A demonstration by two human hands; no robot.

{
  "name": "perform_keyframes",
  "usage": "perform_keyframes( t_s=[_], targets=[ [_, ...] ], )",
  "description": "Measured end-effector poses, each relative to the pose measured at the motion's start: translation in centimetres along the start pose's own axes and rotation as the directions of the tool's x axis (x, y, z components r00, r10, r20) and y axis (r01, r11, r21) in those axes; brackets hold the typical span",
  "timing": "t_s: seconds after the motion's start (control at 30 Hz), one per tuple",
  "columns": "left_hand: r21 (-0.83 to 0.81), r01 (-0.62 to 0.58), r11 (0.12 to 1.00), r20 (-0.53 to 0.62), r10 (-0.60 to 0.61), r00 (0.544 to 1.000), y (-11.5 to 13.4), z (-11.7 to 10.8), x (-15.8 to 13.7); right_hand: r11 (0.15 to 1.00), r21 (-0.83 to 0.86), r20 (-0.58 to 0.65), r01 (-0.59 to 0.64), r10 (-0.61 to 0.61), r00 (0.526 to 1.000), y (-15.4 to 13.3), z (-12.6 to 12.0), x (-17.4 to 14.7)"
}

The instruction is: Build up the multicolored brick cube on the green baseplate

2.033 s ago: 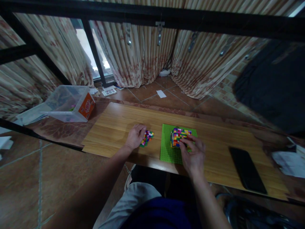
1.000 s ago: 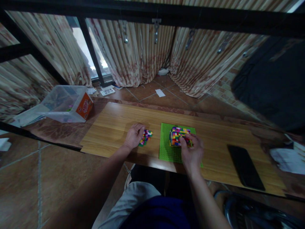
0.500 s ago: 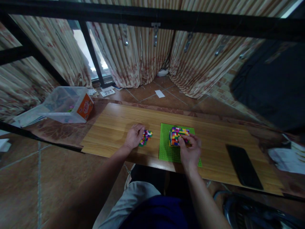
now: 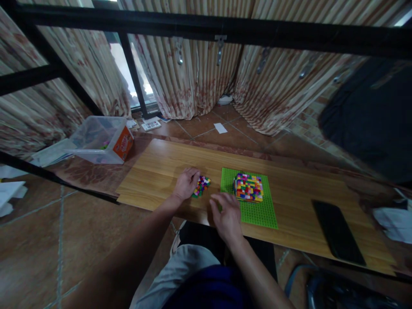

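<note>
Flat on the wooden table, my left hand (image 4: 186,183) rests against a small pile of loose, mixed-colour toy bricks (image 4: 202,185). Its fingers look loosely extended and hold nothing that I can see. Between that pile and the built block, my right hand (image 4: 228,214) hovers over the left edge of a green baseplate (image 4: 259,218). Its thumb and fingers are apart, with nothing visible between them. On the baseplate stands a block built of many-coloured bricks (image 4: 248,187), box-shaped, just beyond my right fingers.
A wooden table board (image 4: 174,155) runs across the view. A clear plastic bin (image 4: 96,139) with an orange label stands at its left, a few bricks inside. At the right lies a black phone-like slab (image 4: 337,231). A dark metal bar (image 4: 193,23) crosses above, before curtains (image 4: 199,81).
My right hand has left the brick block and moved left toward the loose pile. My left hand has stayed beside the pile. The whole view has shifted slightly.
</note>
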State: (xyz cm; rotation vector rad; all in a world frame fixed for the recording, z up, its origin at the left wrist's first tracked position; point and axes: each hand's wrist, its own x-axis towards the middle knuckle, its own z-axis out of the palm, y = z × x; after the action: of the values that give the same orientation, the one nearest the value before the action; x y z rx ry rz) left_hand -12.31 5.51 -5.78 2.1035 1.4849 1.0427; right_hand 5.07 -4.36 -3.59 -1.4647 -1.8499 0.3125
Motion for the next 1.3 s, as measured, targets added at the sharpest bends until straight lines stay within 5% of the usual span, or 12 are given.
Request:
perform_keyframes(
  t_s=[0.2,0.43,1.07,1.3],
  targets=[
    [-0.001,0.0,1.0,0.003,0.0,1.0,0.1,0.0,0.0,0.997,-0.059,0.114,-0.044,0.051,0.992,-0.6,3.4,0.8],
    [-0.009,0.001,1.0,0.007,-0.001,1.0,0.0,-0.1,-0.1,0.995,-0.087,0.127,-0.037,0.048,0.991,-0.8,4.7,2.1],
    [-0.006,-0.003,1.0,-0.004,0.003,1.0,0.2,-0.1,0.0,0.997,-0.081,0.171,0.009,0.005,0.985,-0.4,4.5,2.3],
    [-0.006,0.001,1.0,-0.007,-0.001,1.0,0.0,0.0,-0.1,0.999,0.025,0.1,0.033,-0.036,0.994,-0.3,2.2,1.2]
  ],
)
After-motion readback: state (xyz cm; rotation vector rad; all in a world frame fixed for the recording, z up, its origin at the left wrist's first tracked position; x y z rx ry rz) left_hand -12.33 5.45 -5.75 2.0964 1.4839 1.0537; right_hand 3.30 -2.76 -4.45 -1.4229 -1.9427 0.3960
